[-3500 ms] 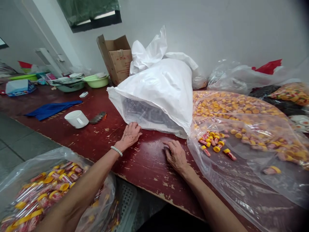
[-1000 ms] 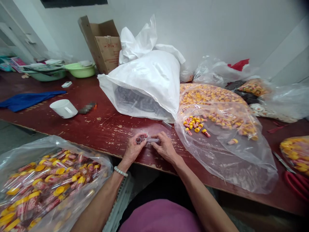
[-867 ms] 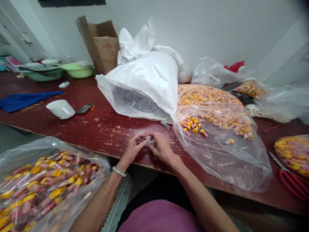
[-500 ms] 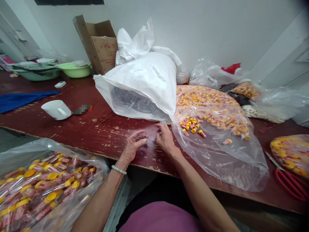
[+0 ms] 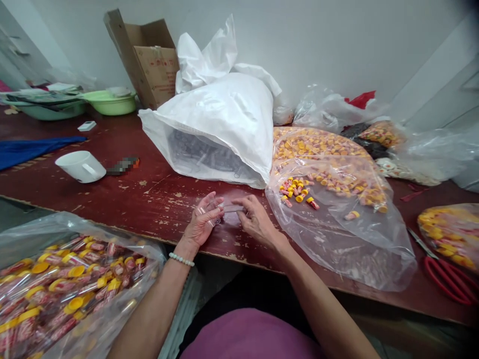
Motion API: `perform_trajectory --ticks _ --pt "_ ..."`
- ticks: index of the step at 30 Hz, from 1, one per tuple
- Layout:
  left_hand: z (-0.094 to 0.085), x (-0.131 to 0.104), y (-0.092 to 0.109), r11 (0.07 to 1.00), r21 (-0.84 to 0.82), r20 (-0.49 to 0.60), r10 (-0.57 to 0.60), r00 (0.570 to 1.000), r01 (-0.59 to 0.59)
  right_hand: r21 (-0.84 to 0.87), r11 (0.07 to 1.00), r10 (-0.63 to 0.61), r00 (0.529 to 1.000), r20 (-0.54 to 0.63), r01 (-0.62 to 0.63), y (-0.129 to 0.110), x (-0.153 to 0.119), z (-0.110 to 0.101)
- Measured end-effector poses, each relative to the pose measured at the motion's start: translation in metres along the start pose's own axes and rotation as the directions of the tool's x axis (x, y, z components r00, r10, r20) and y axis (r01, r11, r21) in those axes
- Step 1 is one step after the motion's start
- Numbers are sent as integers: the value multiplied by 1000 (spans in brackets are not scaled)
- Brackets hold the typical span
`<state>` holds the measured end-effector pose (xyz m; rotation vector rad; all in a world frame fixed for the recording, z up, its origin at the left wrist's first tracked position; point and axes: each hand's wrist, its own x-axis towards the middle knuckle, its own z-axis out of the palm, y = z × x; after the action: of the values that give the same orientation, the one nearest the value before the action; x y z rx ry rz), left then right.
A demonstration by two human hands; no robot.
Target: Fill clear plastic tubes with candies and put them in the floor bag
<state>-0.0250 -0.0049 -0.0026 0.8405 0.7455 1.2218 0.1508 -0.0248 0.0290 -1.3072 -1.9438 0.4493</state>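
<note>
My left hand (image 5: 202, 219) is curled around clear plastic tubes (image 5: 207, 211), partly hidden by the fingers. My right hand (image 5: 258, 222) pinches the end of another clear plastic tube (image 5: 232, 208), which points toward the left hand's fingers. Both hands are just above the front of the table, side by side. Behind them lies a white woven sack (image 5: 224, 109), its mouth facing me, with clear tubes (image 5: 202, 154) inside. To the right of my right hand, a clear plastic bag (image 5: 310, 244) holds small yellow-capped tubes (image 5: 299, 189) with pinkish-red contents.
At lower left, another clear bag (image 5: 86, 222) is full of larger yellow-capped tubes (image 5: 60, 284). A white mug (image 5: 80, 166) and a blue cloth (image 5: 33, 149) lie on the left. Red-handled scissors (image 5: 445, 279) rest by the right edge. A cardboard box (image 5: 157, 70) stands behind.
My right hand has shifted slightly down, and a clear tube now shows between its fingers and my left hand. The left hand has turned more palm-up. The view has shifted slightly.
</note>
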Motion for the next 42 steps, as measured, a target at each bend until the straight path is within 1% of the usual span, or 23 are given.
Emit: perform_trajectory --ticks 2,5,7,10,14,17,19,21,22,23,24,26,27,29,31,33,34,36,37,38,39,40,42 --pt "5 -1 -5 994 90 65 48 997 -54 25 999 -41 998 38 40 -12 -1 -2" --pt "13 -2 -12 966 230 186 75 980 -118 89 996 -11 1000 -23 13 -16 -2 2" --pt "18 -3 -17 935 315 189 109 976 -165 107 994 25 998 -56 -19 -11 -3 6" --pt "22 -1 -22 886 409 148 171 974 -217 89 993 82 994 -69 -75 -3 -6 9" --pt "28 7 -25 788 548 203 199 959 -279 109 981 166 985 -48 -160 0 -16 6" --pt "33 12 -27 714 621 224 235 946 -325 46 993 108 993 -41 -106 -1 -24 -7" --pt "35 14 -30 693 640 207 260 943 -331 -23 999 35 993 -115 -38 5 -27 -25" --pt "37 14 -33 686 652 185 269 945 -323 -107 992 34 966 -257 -63 20 -29 -52" --pt "38 14 -34 683 656 180 269 946 -320 -154 978 80 938 -339 -139 33 -29 -66" --pt "38 13 -35 681 660 183 264 947 -318 -209 945 151 905 -399 -250 48 -28 -81" --pt "39 12 -36 678 663 190 259 947 -318 -274 889 229 875 -427 -366 64 -27 -93" --pt "41 9 -36 671 670 210 240 948 -318 -393 738 392 822 -413 -549 97 -26 -113" --pt "43 8 -36 672 671 219 224 950 -313 -422 690 443 804 -397 -589 112 -26 -119" --pt "46 6 -35 684 668 228 187 956 -293 -437 650 499 783 -371 -621 134 -28 -125" --pt "50 4 -35 700 661 225 160 961 -271 -412 661 505 778 -375 -628 142 -31 -125" --pt "52 4 -34 719 647 222 142 965 -255 -379 677 498 771 -396 -631 134 -33 -119" --pt "52 4 -34 731 636 223 133 966 -248 -317 721 482 774 -409 -617 125 -33 -114" --pt "52 5 -34 754 614 223 119 968 -234 -78 862 427 802 -418 -500 99 -31 -98" --pt "52 5 -34 762 606 222 115 968 -229 92 918 387 824 -413 -385 83 -29 -88" --pt "52 5 -34 766 602 221 113 969 -227 230 936 341 854 -394 -268 67 -27 -77" --pt "52 5 -34 765 602 223 114 968 -228 318 930 302 879 -370 -185 52 -24 -66" --pt "52 5 -33 761 605 228 116 967 -234 359 923 272 896 -351 -139 39 -21 -55" --pt "52 5 -32 742 620 244 125 962 -254 343 933 228 918 -325 -110 20 -17 -37"
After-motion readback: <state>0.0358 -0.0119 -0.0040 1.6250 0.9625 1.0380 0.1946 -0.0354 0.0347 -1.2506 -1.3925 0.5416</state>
